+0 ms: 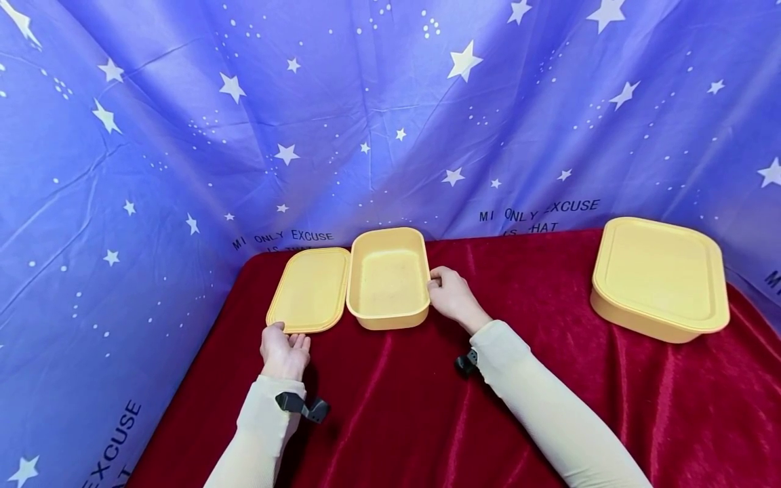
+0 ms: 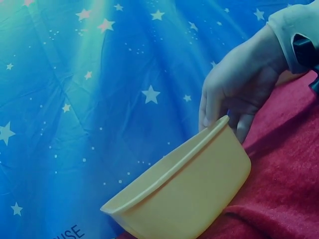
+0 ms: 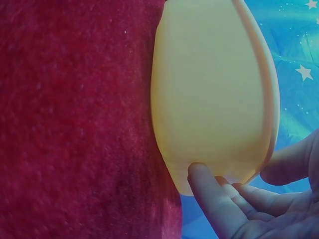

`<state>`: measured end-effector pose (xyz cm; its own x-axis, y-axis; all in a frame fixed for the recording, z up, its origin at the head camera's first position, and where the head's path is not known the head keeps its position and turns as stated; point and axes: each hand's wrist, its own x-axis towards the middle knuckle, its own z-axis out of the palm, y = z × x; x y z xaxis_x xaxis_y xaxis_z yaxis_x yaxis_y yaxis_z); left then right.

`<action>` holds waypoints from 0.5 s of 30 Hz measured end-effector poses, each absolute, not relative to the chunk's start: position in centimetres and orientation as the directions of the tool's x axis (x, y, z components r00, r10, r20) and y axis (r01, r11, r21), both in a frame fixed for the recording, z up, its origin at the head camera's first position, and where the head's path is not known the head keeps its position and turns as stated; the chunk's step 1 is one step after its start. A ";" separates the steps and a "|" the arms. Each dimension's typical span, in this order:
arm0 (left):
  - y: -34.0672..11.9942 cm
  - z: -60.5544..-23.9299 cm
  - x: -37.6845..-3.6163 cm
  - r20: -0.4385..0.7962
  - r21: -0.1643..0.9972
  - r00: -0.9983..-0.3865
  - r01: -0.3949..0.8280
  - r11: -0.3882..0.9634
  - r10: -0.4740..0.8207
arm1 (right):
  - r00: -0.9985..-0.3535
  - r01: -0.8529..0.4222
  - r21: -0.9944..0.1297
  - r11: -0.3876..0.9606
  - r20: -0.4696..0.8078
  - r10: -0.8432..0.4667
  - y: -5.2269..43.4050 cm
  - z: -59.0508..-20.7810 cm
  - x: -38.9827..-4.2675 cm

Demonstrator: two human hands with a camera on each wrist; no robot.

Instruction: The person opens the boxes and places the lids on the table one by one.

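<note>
A yellow plastic lid (image 1: 310, 288) lies at the left, beside an uncovered yellow food box (image 1: 390, 281). My left hand (image 1: 285, 350) pinches the lid's near-left corner, with the thumb on top and the fingers below the edge. At the box's right side, my right hand (image 1: 450, 293) grips the rim. The right wrist view shows that hand (image 3: 264, 204) with its fingers against the outer wall of the box (image 3: 214, 94) and its thumb at the rim. In the left wrist view the box (image 2: 189, 191) is held by the right hand (image 2: 239, 84); the left hand does not appear there.
Far to the right stands a second, larger yellow box with its lid on (image 1: 662, 281). Dark red velvet cloth (image 1: 390, 407) covers the table. A blue star-printed curtain (image 1: 366, 122) hangs close behind and along the left edge.
</note>
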<state>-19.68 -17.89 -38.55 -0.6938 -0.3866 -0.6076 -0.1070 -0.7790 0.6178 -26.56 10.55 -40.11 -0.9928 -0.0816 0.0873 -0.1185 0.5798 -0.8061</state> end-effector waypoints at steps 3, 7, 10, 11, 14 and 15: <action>-17.9 -38.5 -19.7 -0.606 0.620 -0.696 -0.110 -0.777 -0.385 | -0.993 -0.115 -0.805 0.583 0.083 -0.082 10.6 -40.1 -26.6; -17.9 -38.5 -19.7 -0.604 0.626 -0.696 -0.113 -0.772 -0.388 | -0.993 -0.112 -0.805 0.582 0.079 -0.082 10.6 -40.2 -26.6; -17.9 -38.6 -19.7 -0.603 0.626 -0.697 -0.111 -0.772 -0.388 | -0.993 -0.114 -0.808 0.578 0.081 -0.081 10.6 -40.2 -26.6; -17.9 -38.6 -19.7 -0.603 0.624 -0.698 -0.109 -0.774 -0.388 | -0.993 -0.113 -0.810 0.576 0.081 -0.081 10.6 -40.1 -26.5; -17.9 -38.6 -19.7 -0.602 0.622 -0.698 -0.107 -0.775 -0.387 | -0.993 -0.113 -0.809 0.578 0.081 -0.080 10.6 -40.1 -26.5; -17.9 -38.6 -19.7 -0.603 0.622 -0.697 -0.106 -0.776 -0.388 | -0.993 -0.115 -0.807 0.580 0.083 -0.081 10.6 -40.2 -26.6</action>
<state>-19.71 -17.88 -38.61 -0.6969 -0.3885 -0.6028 -0.1059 -0.7756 0.6223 -26.58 10.55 -40.15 -0.9932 -0.0812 0.0834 -0.1152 0.5797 -0.8067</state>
